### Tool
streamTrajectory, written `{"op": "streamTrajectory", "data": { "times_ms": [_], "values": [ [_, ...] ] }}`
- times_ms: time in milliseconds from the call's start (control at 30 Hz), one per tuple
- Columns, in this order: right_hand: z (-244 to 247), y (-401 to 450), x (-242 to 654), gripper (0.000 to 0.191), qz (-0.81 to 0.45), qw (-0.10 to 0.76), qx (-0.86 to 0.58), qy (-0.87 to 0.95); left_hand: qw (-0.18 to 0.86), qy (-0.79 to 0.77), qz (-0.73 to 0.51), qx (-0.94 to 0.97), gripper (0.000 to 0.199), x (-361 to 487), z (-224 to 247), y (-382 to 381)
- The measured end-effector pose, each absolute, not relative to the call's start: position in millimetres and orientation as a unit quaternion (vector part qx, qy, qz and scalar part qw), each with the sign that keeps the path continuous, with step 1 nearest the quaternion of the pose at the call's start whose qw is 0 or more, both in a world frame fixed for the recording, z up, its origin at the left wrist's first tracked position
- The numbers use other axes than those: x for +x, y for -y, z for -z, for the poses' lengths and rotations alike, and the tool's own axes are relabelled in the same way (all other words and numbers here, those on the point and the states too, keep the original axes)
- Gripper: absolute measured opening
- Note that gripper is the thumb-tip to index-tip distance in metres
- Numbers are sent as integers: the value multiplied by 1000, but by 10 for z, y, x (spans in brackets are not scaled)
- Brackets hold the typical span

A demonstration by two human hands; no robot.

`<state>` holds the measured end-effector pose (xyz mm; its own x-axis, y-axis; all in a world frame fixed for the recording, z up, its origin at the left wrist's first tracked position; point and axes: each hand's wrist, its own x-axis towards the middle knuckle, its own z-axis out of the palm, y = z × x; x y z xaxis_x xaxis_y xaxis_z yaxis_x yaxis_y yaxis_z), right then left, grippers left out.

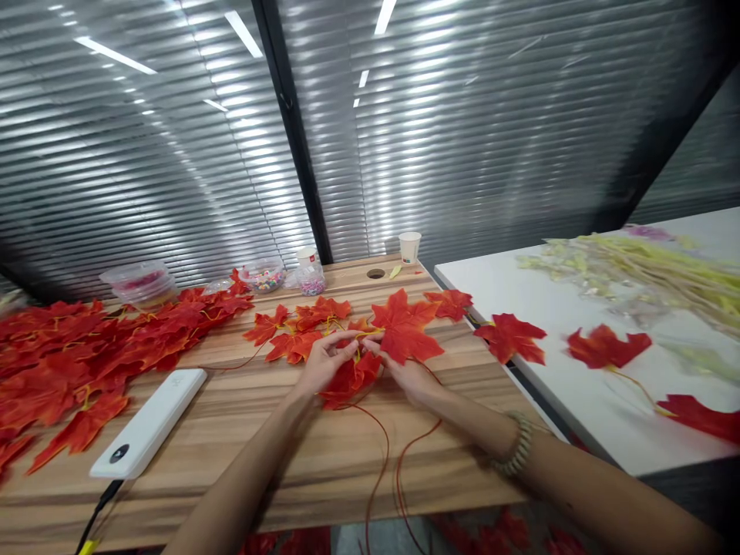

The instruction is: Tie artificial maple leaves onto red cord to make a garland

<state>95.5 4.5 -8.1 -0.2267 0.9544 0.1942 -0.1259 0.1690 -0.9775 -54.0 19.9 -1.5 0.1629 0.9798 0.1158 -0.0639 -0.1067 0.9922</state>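
Observation:
Both of my hands meet over the middle of the wooden table, among red artificial maple leaves. Thumb and fingers of my left hand (331, 361) pinch the yellow stem (359, 336) of a leaf. My right hand (398, 368) is closed at the same spot, partly hidden beneath a large red leaf (405, 325); what its fingertips grip is too small to make out. Another red leaf (354, 378) hangs just below my fingers. A thin brown cord (386, 443) runs from there down past the table's front edge. More joined leaves (294, 343) lie beyond my left hand.
A heap of red leaves (46, 354) covers the table's left side, beside a white power bank (149, 424). Bead containers (263, 276) and a paper cup (410, 248) stand at the back. Leaves and yellow strands (653, 270) lie on the white table (578, 408) at right.

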Motion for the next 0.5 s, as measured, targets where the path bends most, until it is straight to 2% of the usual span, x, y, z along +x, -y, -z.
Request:
{"op": "streamTrajectory", "data": {
  "times_ms": [500],
  "values": [
    [141,-71,963,47,-557,505,-326,573,526,-407,-492,561,33,-509,-29,-182]
  ]
}}
